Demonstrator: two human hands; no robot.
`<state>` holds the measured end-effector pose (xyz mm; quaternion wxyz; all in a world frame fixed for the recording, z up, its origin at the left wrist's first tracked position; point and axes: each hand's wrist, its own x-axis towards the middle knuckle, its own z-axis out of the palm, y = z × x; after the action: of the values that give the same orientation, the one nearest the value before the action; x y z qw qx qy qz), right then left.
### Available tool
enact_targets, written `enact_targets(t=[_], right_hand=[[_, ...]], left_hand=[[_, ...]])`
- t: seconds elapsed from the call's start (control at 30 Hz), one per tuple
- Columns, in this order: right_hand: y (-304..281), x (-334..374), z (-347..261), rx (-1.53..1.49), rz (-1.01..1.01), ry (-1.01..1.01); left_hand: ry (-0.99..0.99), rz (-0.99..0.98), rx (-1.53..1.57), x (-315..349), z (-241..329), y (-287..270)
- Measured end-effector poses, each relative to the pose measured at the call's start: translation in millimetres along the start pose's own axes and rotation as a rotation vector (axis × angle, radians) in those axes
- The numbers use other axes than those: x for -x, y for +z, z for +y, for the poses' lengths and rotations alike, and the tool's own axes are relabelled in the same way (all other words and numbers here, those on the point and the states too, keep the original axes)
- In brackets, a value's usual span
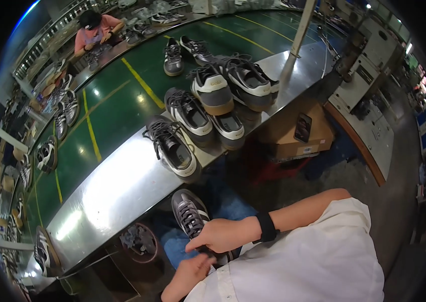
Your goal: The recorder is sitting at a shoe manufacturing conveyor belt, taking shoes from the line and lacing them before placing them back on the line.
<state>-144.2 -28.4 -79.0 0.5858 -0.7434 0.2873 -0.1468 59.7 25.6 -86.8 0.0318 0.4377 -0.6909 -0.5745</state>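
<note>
A dark grey sneaker (189, 213) with pale side stripes and dark laces rests over my lap, toe pointing toward the table. My right hand (221, 235), with a black band at its wrist, is closed over the sneaker's upper near the ankle opening. Just below it, my left hand (191, 272) has its fingers curled together close to the shoe's collar. What those fingertips pinch is hidden and slightly blurred. Beyond my knees, a similar sneaker (172, 152) stands at the metal edge of the table, heel toward me.
More sneakers are bunched and stacked beside it, including a grey and white one (212, 90). A green conveyor belt (122, 100) carries others. A phone (302, 128) lies on a cardboard box (293, 143). Below the table sits a bin (140, 242). A person (97, 32) works across the belt.
</note>
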Motion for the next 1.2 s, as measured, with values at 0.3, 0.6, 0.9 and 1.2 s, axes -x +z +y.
enact_targets(t=[0.3,0.6,0.9,1.2], right_hand=[[-34.9,9.1,-39.9,0.588,0.411,-0.246],[51.6,22.0,41.8,0.302,0.270,0.110],[-100.1,-74.7,31.1,0.607,0.966,0.052],[-146.5,-91.6,89.7,0.682,0.954,0.345]], left_hand=[[0.017,0.478,0.516,-19.3,-48.3,3.2],[0.266,0.540,0.724,-46.1,-87.2,48.8],[-0.001,0.766,0.840,-14.1,-88.4,-152.9],[0.197,0.867,0.076,-77.7,-25.2,-94.0]])
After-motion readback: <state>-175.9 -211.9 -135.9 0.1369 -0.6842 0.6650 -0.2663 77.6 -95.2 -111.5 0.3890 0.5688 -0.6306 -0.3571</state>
